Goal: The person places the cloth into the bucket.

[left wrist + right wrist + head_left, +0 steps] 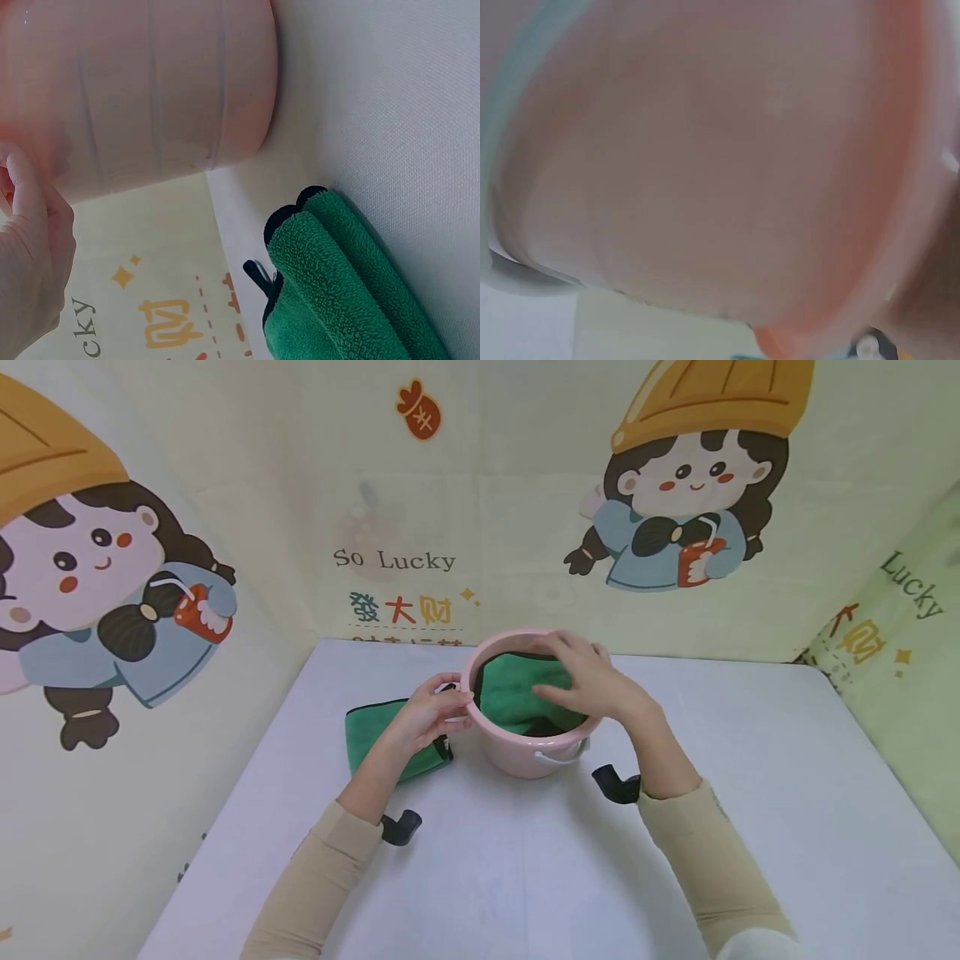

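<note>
A pink bucket (517, 756) stands upright on the white table, its pale handle (558, 757) hanging down at the front. Inside lies a green towel (513, 689) with dark edging. My left hand (423, 717) holds the bucket's left rim, thumb and fingers about it. Over the right side of the opening, my right hand (600, 685) reaches in above the towel with thumb and fingers spread; whether it touches the cloth I cannot tell. Another green towel (367, 735), folded and black-edged, lies left of the bucket, partly behind my left wrist. Bucket wall fills the right wrist view.
The white table (750, 760) extends to both sides and in front of the bucket. A patterned cloth backdrop (517, 527) rises along its back and sides. Black camera mounts (618, 785) stick out from both wrists.
</note>
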The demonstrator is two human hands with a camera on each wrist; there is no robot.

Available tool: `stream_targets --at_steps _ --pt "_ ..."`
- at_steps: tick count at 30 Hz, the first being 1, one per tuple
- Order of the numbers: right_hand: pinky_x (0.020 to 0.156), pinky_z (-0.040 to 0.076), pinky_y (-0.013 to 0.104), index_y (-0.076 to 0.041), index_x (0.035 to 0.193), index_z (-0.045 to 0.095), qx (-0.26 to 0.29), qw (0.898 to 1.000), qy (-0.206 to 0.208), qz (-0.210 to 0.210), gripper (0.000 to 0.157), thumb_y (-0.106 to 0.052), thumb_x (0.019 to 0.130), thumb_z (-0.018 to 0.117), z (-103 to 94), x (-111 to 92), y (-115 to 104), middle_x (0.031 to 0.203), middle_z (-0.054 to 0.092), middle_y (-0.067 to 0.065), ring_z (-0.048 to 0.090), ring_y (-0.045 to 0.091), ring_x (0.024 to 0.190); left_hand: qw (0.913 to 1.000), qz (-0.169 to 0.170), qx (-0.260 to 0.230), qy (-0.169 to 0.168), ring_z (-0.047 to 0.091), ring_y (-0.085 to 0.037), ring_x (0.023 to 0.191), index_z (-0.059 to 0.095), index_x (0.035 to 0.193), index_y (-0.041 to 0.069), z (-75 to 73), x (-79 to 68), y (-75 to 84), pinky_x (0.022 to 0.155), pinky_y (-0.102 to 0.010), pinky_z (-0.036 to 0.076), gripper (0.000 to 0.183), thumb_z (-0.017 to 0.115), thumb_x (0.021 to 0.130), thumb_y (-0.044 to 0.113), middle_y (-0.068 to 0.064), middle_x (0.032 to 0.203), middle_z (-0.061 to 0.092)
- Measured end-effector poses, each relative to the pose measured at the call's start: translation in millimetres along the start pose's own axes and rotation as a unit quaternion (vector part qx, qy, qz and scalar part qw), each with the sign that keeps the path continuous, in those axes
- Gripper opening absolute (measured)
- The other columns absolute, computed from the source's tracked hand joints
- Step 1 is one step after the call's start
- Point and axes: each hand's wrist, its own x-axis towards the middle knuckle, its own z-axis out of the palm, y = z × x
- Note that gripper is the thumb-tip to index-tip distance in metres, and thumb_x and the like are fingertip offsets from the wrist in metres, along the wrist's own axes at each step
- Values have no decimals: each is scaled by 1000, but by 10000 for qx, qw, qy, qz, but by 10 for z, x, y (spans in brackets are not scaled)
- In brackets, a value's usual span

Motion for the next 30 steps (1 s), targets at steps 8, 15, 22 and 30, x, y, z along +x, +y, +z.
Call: stream_targets --at_steps 8,15,22,30 --pt "87 45 51 -8 134 37 1942 9392 2189 1796 57 -35 88 59 -124 -297 185 127 43 19 47 36 112 10000 -25 -83 36 61 -18 77 40 126 10 -5 -1 1 70 -29 54 44 59 87 6 -8 93 55" --pt "64 55 37 -10 133 41 3235 8953 1865 2427 64 -42 83 63 167 -454 814 122 48 21 63 28 92 9999 26 -135 -36 61 -17 74 41 123 9 -1 -11 11 67 -28 54 39 58 88 4 -6 85 58" --pt "71 54 32 -2 135 37 4113 8576 1019 2916 64 -40 88 58 104 -538 516 116 54 15 66 14 81 10000 35 -58 -31 61 -18 75 42 124 9 3 -7 19 67 -28 54 40 58 88 5 -7 87 58" --pt "70 54 26 3 135 35 4872 8163 1047 2921 59 -27 90 58 130 -532 493 97 58 -4 65 8 75 10000 -15 -80 -11 61 -18 75 42 125 10 2 3 24 67 -28 54 41 58 88 5 -7 88 57"
